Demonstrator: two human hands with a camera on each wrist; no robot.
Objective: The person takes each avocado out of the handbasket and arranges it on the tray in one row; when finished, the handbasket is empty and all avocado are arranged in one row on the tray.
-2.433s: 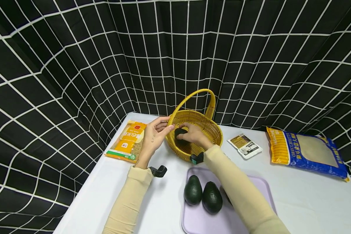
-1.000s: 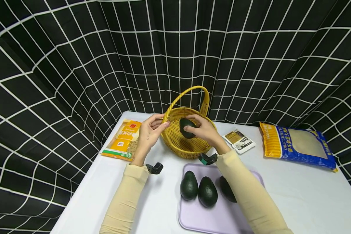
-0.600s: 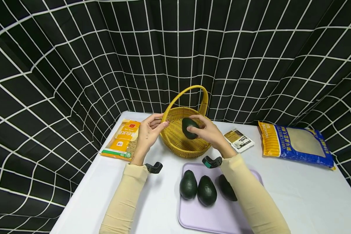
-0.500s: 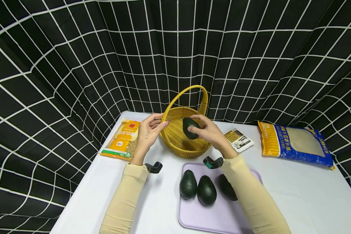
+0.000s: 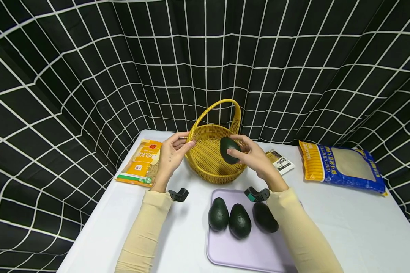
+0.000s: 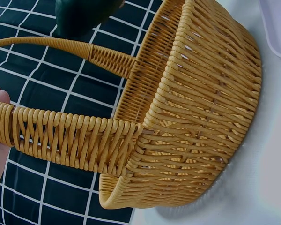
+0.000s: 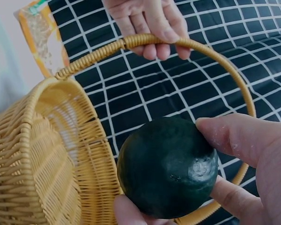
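Observation:
My right hand (image 5: 254, 157) grips a dark green avocado (image 5: 229, 150) between thumb and fingers, above the right side of the yellow woven basket (image 5: 212, 175). In the right wrist view the avocado (image 7: 166, 166) shows its rounded end, with fingertips on several sides. My left hand (image 5: 172, 153) pinches the left part of the basket's arched handle (image 5: 205, 112). The left wrist view shows the handle's wrapped base (image 6: 75, 140) with only a little of that hand at the edge. Inside the basket the woven bottom shows bare.
A lilac tray (image 5: 239, 259) in front of the basket bears three avocados (image 5: 240, 222), the rightmost beside my right sleeve. An orange food packet (image 5: 140, 163) lies left, a small brown-and-white pouch (image 5: 281, 162) right, and a blue-and-yellow pasta bag (image 5: 343, 167) farther right. A black gridded curtain hangs behind.
My right hand has lifted the avocado from inside the basket and carried it rightward toward the rim. My left hand keeps its pinch on the handle. The head view has shifted slightly.

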